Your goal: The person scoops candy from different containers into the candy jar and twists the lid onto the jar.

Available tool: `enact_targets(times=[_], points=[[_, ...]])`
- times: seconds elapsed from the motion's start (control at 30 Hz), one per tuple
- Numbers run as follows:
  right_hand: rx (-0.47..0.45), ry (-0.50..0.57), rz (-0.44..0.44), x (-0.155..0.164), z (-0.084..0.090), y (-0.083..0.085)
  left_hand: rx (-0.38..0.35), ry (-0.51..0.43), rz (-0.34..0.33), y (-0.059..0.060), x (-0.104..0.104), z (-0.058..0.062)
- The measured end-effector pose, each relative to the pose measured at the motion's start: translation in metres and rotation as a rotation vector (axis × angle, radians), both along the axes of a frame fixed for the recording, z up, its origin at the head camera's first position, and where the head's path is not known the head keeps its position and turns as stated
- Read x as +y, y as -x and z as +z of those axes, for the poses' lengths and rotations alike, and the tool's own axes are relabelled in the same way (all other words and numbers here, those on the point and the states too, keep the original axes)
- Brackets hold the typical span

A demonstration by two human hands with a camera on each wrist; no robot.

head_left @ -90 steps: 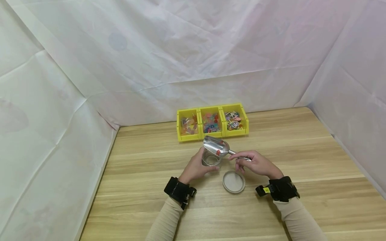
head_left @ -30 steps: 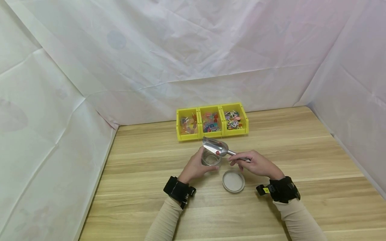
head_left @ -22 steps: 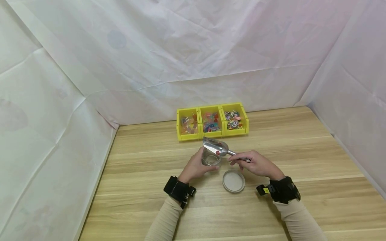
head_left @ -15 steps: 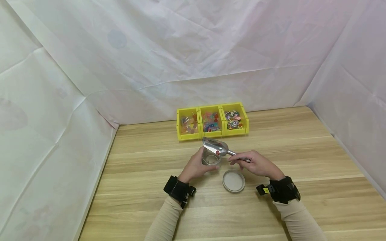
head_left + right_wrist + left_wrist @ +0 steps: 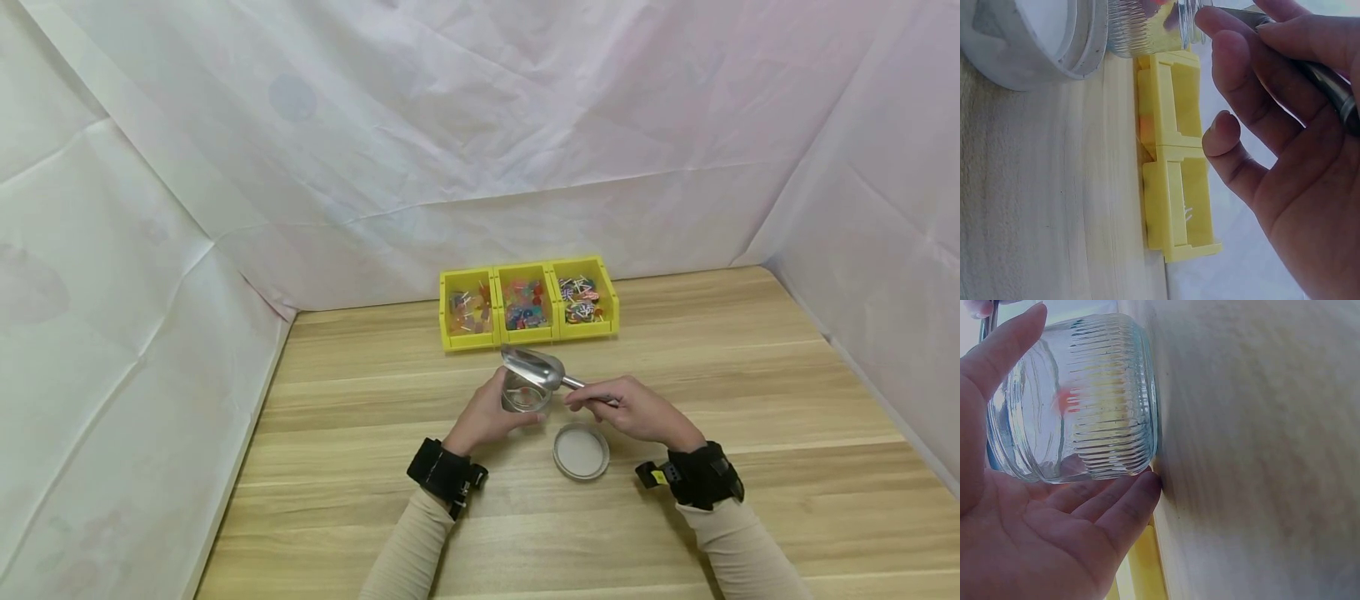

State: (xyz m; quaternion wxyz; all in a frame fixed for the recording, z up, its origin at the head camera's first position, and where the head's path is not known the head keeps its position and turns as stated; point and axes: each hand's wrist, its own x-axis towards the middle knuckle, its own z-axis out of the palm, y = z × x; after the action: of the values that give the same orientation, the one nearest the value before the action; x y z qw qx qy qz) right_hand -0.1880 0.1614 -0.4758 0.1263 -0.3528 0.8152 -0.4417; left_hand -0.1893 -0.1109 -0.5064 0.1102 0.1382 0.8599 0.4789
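Observation:
A ribbed clear glass jar [image 5: 524,397] stands on the wooden table, and my left hand [image 5: 486,417] grips it from the left side. The left wrist view shows that jar [image 5: 1079,403] close up, with a small red piece inside. My right hand [image 5: 628,410] holds the handle of a metal scoop [image 5: 534,367], whose bowl is tilted over the jar's mouth. In the right wrist view the scoop handle [image 5: 1325,81] runs through my curled fingers [image 5: 1235,56]. A round white jar lid [image 5: 581,451] lies flat just right of the jar.
Three joined yellow bins [image 5: 528,304] with small coloured pieces stand behind the jar, by the white sheet wall. White sheeting closes off the table at the back, left and right. Bare wood [image 5: 750,367] spreads right of my hands.
The scoop has tipped further down over the jar, and the red piece that lay in its bowl no longer shows there. My left hand and the jar have stayed put.

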Motion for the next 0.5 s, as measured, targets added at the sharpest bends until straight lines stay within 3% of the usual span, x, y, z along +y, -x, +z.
enact_targets(times=[0.5], points=[[-0.017,0.0,-0.016,0.0014,0.0026,-0.0003,-0.006,-0.012,0.007,-0.0002,0.0,-0.0016]])
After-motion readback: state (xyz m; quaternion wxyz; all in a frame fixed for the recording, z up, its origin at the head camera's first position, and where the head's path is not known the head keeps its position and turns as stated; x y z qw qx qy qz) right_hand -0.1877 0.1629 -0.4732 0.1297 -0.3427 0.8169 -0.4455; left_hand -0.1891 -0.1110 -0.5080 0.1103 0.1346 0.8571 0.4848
